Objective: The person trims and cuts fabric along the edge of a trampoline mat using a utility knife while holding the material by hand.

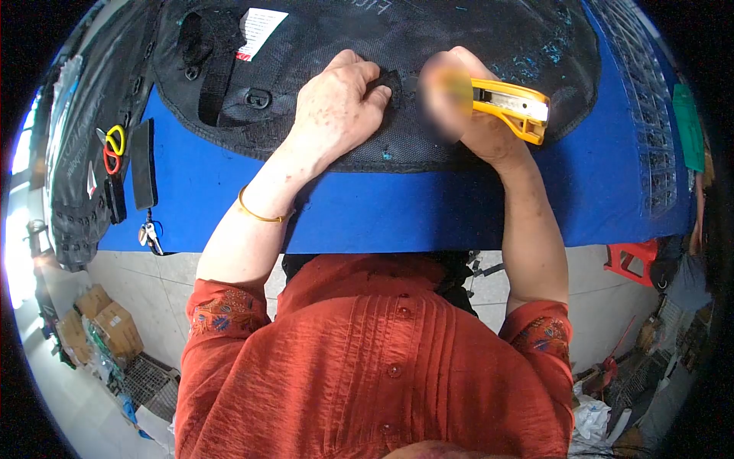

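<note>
Nearest the camera was a red shirt (pixel 306 367) with a row of buttons and patterned cuffs, its wearer's arms reaching forward over a blue cloth (pixel 397 214). The right hand (pixel 465 111) was clamped on a yellow tool (pixel 527 103), which jutted out to the right above a black mesh piece (pixel 399 141) spread across the blue cloth; a blurred patch hid most of the fingers. The left hand (pixel 336 99) lay curled on the mesh, thumb near the forefinger, beside a small dark flap; I could not tell whether it pinched anything. A yellow bracelet (pixel 264 218) circled the left forearm. On the mesh, left of that hand, were a black buckle (pixel 258 98) and a white label (pixel 261 32). Farther left, scissors (pixel 112 151) with red and yellow handles lay near a flat black strip (pixel 143 164)
</note>
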`<move>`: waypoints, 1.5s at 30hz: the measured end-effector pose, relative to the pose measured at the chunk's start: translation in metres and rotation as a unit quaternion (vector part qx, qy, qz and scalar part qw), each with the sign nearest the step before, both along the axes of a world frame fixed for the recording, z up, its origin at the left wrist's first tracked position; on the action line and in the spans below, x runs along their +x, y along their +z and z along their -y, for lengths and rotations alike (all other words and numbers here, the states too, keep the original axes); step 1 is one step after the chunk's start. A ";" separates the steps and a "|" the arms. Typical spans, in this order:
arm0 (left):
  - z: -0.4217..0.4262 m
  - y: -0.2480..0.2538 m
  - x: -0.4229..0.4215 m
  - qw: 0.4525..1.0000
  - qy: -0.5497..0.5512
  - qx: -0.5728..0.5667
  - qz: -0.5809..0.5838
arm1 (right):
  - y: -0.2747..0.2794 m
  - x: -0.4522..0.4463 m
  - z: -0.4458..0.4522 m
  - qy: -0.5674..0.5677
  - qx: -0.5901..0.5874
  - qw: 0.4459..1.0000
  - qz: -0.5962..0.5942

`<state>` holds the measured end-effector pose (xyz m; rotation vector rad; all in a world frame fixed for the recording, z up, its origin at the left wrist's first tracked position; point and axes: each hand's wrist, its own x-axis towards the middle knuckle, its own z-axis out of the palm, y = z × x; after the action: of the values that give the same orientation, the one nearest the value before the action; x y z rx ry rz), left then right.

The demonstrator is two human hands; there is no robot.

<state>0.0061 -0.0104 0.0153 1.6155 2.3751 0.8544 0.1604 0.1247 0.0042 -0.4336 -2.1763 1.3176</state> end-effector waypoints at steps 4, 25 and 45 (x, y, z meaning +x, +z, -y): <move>0.000 -0.003 0.000 1.000 0.004 0.010 0.003 | -0.002 0.000 -0.001 -0.007 0.011 1.000 0.006; -0.003 -0.004 0.002 0.999 0.005 0.027 -0.017 | 0.001 -0.004 0.002 -0.038 -0.048 0.998 0.006; -0.002 -0.002 0.001 1.000 0.002 0.023 -0.014 | -0.001 -0.004 0.003 -0.016 -0.037 0.999 0.010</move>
<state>0.0073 -0.0083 0.0130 1.6514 2.3958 0.8987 0.1561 0.1221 0.0029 -0.5105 -2.1322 1.3848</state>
